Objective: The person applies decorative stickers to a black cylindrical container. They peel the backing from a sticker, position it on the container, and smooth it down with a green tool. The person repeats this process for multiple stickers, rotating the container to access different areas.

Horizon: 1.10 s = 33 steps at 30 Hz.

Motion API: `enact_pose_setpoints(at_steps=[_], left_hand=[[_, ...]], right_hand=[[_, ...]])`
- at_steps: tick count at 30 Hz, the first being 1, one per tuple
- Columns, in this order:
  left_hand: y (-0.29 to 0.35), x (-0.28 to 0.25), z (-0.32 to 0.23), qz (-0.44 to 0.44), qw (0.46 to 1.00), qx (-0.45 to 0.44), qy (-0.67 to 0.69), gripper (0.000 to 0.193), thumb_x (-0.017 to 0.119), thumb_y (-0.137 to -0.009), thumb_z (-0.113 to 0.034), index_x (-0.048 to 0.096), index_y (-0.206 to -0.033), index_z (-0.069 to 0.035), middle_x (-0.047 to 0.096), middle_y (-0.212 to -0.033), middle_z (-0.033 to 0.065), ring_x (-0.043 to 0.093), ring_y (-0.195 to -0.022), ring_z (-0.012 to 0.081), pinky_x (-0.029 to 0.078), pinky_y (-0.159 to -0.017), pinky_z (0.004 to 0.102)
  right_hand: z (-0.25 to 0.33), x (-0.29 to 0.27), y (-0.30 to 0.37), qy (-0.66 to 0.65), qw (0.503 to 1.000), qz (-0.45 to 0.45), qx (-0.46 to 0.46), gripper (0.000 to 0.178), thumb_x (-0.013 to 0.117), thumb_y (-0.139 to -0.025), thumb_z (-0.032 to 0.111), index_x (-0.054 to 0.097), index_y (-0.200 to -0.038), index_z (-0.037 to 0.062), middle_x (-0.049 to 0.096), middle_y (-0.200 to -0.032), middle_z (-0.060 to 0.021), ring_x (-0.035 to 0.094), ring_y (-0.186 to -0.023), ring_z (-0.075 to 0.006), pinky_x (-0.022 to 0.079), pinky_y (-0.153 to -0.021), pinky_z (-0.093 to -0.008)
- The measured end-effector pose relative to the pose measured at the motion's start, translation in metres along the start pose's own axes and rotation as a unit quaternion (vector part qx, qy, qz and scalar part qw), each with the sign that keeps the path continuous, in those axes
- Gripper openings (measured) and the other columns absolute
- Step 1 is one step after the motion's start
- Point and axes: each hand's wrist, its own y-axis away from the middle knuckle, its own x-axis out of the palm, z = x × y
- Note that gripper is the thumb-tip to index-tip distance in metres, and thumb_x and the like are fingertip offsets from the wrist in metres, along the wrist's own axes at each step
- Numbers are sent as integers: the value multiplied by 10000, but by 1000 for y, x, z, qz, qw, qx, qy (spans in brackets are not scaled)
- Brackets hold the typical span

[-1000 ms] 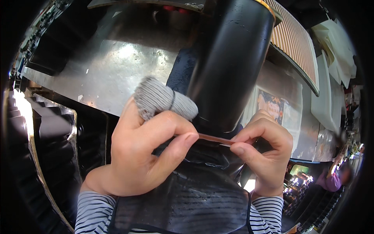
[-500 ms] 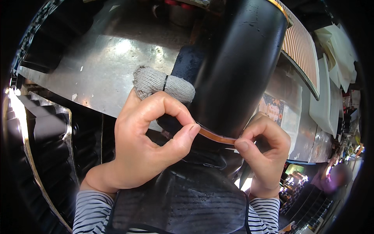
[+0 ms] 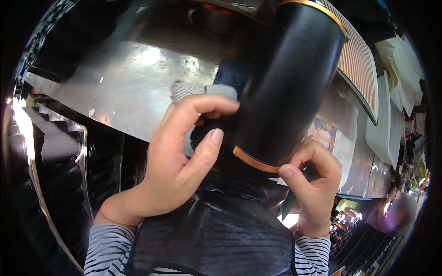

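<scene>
A large black cylinder (image 3: 290,92) lies across the metal table in front of me. Along its near rim runs a narrow orange-brown strip (image 3: 251,160), its right end pinched between the thumb and forefinger of my right hand (image 3: 317,177). Below that hand a dark, pointed flat piece (image 3: 288,204) hangs; whether I hold it is unclear. My left hand (image 3: 172,158) stands open beside the cylinder's near left side, thumb and forefinger apart. Behind its fingers is a grey knitted roll (image 3: 186,91) with a dark tie, partly hidden. An orange band (image 3: 332,16) circles the cylinder's far end.
Dark blue cloth (image 3: 231,76) lies left of the cylinder on the metal table (image 3: 124,78). A ribbed panel (image 3: 357,64) and white trays (image 3: 384,124) stand at the right. Black ridged racks (image 3: 64,147) fill the lower left. Another person (image 3: 391,214) is at the far right.
My left hand has let go of the strip's left end, and its thumb and forefinger have parted. The right hand keeps its pinch. The cylinder appears slightly shifted to the right in view.
</scene>
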Motion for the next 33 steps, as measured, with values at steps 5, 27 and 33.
enact_pose_setpoints(at_steps=[5,27,33], left_hand=[[-6,5,-6,72,997,4,-1,651,610,-871,-277,343,-1375,38,379,-1408,132,378,-1248,205,293,-1022,317],[34,3,-7,115,969,132,-177,401,628,-853,-134,584,-1213,-307,522,-1265,178,398,-1282,336,-15,-1067,624],[37,-1,0,90,994,49,-43,399,578,-840,-46,610,-1220,-166,605,-1222,52,343,-1335,332,-44,-1053,627]], right_hand=[[-1,2,1,2,1000,-6,-4,241,778,-683,107,554,-631,38,512,-604,-18,459,-579,-123,336,-529,-242],[-2,4,4,-59,998,-7,33,273,780,-715,155,547,-666,23,522,-640,-22,478,-605,-109,358,-564,-225],[-1,4,5,-51,998,-15,41,273,779,-714,149,540,-671,24,518,-644,-19,482,-593,-94,361,-553,-215]])
